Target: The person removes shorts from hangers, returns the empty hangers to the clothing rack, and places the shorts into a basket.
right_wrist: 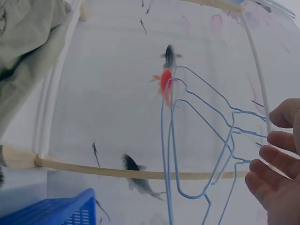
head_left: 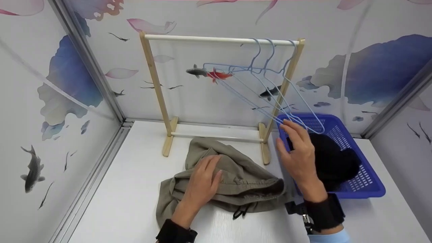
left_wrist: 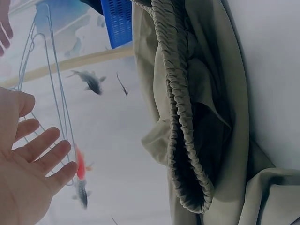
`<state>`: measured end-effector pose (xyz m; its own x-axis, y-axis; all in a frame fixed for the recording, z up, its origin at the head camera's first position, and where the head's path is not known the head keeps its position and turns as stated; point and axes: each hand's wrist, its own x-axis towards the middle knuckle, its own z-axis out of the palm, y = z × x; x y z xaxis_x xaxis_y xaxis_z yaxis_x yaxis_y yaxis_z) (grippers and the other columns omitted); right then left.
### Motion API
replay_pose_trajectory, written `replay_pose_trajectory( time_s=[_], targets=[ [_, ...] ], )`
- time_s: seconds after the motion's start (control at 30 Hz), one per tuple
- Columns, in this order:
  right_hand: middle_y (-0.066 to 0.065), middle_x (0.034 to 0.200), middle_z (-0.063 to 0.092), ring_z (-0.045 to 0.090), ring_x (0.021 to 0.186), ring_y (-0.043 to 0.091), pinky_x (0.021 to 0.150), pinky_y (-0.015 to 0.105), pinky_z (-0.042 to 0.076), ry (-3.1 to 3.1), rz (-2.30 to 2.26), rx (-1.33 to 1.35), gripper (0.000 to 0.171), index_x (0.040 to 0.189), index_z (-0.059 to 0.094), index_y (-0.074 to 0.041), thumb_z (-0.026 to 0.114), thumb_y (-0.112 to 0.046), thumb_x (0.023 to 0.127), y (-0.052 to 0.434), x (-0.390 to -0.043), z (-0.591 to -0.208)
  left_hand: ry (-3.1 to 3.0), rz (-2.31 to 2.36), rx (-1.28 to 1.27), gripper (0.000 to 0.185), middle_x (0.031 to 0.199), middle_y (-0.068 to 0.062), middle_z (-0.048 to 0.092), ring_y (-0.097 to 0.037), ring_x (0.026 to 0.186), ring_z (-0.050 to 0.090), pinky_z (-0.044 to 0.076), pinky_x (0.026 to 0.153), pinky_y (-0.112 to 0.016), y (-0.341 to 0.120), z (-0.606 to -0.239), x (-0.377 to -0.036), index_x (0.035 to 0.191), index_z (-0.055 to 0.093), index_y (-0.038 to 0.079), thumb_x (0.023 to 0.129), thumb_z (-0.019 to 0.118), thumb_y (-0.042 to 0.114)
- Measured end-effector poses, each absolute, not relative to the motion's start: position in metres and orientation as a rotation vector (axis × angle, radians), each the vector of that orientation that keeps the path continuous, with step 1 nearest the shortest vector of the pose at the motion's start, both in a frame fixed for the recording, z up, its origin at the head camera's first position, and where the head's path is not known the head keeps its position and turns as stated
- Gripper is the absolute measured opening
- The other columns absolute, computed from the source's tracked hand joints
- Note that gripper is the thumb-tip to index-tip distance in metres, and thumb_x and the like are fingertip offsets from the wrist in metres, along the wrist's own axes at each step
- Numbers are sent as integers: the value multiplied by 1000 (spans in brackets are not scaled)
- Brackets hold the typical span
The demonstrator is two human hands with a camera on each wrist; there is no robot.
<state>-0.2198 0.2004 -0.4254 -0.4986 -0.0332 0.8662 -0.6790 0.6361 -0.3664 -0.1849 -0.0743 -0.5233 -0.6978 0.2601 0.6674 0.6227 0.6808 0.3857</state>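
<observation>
An olive-green garment [head_left: 243,175] with an elastic waistband [left_wrist: 180,93] lies crumpled on the white table [head_left: 118,202]. My left hand [head_left: 202,182] rests flat on its left part, fingers straight; in the left wrist view the left hand [left_wrist: 28,168] shows an open palm. Three light-blue wire hangers [head_left: 266,87] hang from the top rail of a small wooden rack [head_left: 216,39]. My right hand [head_left: 297,152] is raised just below their lower corners, fingers loosely extended and holding nothing. In the right wrist view the hangers [right_wrist: 197,140] sit a little apart from the right hand [right_wrist: 276,173].
A blue plastic basket [head_left: 368,182] stands at the right of the rack with a black garment [head_left: 334,162] in it. Walls printed with fish and petals close the table on the left, back and right. Bare table surface lies to the left of the green garment.
</observation>
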Motion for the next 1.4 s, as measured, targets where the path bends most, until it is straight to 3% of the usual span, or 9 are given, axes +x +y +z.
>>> replay_pose_trajectory(
  time_s=[0.23,0.5,0.57,0.7,0.9,1.2,1.4],
  targets=[
    [24,124,66,61,116,40,109,15,39,-1978,938,591,37,116,71,7,77,8,80,186,-213,-470,-2304,-837,-653,42,132,-13,61,-28,126,59,50,105,-45,-74,-524,-182,140,59,1,101,67,14],
    [24,129,64,59,119,41,105,14,39,-2060,923,611,53,122,69,4,87,5,73,172,-202,-516,-2255,-830,-669,40,132,-13,61,-28,125,59,50,104,-44,-75,-531,-183,139,59,0,103,64,16],
    [23,131,63,59,120,41,103,20,43,-2093,898,593,55,124,69,2,89,2,73,169,-198,-526,-2241,-823,-671,40,132,-14,61,-28,124,59,51,103,-45,-75,-533,-183,139,59,-1,103,64,15],
    [25,135,60,57,123,42,97,43,50,-2169,893,562,59,128,66,3,90,-4,75,164,-192,-542,-2231,-813,-655,39,132,-14,61,-29,123,60,52,101,-46,-75,-536,-181,137,60,-2,102,66,14],
    [33,143,51,51,128,52,93,66,49,-2292,924,548,67,137,58,8,87,-9,79,159,-183,-563,-2240,-816,-636,41,131,-13,61,-29,123,60,52,100,-45,-75,-539,-177,137,60,-1,99,69,13],
    [35,155,37,34,139,62,107,78,28,-2570,976,390,79,149,49,4,81,-36,89,145,-171,-578,-2218,-824,-632,40,131,-13,62,-28,122,61,52,100,-46,-76,-542,-178,138,61,1,100,67,13],
    [32,161,29,30,141,65,106,83,24,-2729,904,267,89,154,45,-2,76,-54,88,133,-169,-592,-2224,-828,-614,43,131,-13,63,-29,122,61,52,100,-46,-75,-543,-177,137,61,1,95,71,9]
  ],
)
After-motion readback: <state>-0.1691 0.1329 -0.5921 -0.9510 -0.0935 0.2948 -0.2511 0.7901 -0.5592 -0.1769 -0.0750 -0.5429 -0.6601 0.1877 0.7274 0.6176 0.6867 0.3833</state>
